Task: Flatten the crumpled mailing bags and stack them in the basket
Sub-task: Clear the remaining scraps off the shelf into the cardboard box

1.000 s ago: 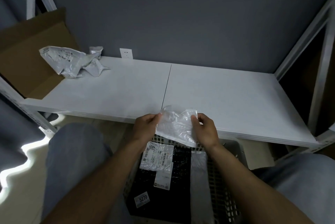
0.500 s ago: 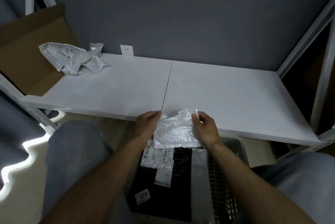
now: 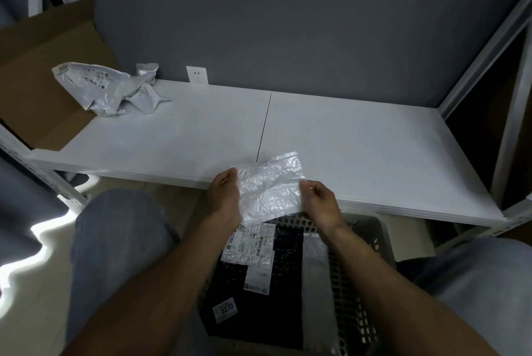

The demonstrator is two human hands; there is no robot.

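Left hand [image 3: 223, 200] pinching the nine o'clock edge of a wrinkled translucent mailing bag [image 3: 269, 187], right hand [image 3: 319, 206] gripping its three o'clock edge; stretched between them above the shelf [image 3: 359, 139] front edge. Directly below, at six o'clock, a grey perforated basket [image 3: 371, 240] holding a black bag [image 3: 259, 306] with a "5270" sticker [image 3: 225, 310] and shipping labels too small to read. At ten o'clock, crumpled white bags [image 3: 100, 86] with unreadable print.

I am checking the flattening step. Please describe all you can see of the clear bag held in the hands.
The clear bag is thin, translucent whitish plastic, wrinkled all over but spread nearly flat. The left hand and right hand pinch its opposite side edges, holding it above the shelf's front edge and the basket.
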